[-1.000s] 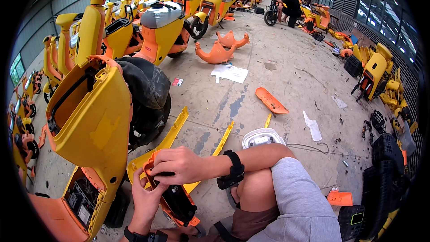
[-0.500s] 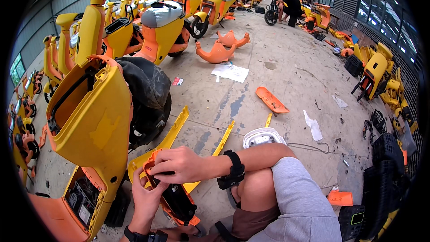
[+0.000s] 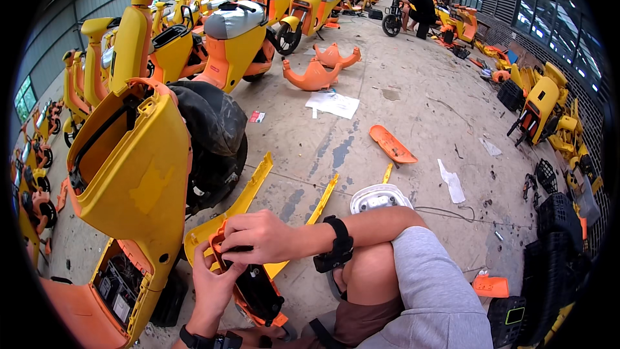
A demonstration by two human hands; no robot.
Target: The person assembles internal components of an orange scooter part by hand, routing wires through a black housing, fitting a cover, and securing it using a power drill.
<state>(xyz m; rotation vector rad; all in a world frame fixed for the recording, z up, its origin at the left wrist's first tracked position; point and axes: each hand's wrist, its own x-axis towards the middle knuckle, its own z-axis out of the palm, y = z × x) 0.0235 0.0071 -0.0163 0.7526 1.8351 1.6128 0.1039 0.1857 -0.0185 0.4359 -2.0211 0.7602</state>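
Note:
Between my knees is a long orange scooter part with a black inner piece point(image 3: 257, 289), tilted toward me. My left hand point(image 3: 212, 279) grips its upper left side, thumb and fingers bent around the orange edge. My right hand point(image 3: 257, 236) reaches across from the right and grips the upper end, its fingertips curled over the black piece and close to my left thumb. What lies under the fingers is hidden. Left of my hands stands a partly stripped yellow scooter body point(image 3: 139, 184), its lower compartment uncovered with dark parts and wires showing.
Yellow trim strips point(image 3: 323, 199) and a white lamp-like part point(image 3: 380, 198) lie just beyond my hands. An orange curved panel point(image 3: 392, 144) and orange fenders point(image 3: 312, 76) rest farther off. Rows of scooters fill the left, dark crates point(image 3: 557, 223) the right. A person point(image 3: 423, 10) crouches far away.
Almost nothing differs. Both hands keep their hold on the orange and black part, with only a slight shift of the fingers.

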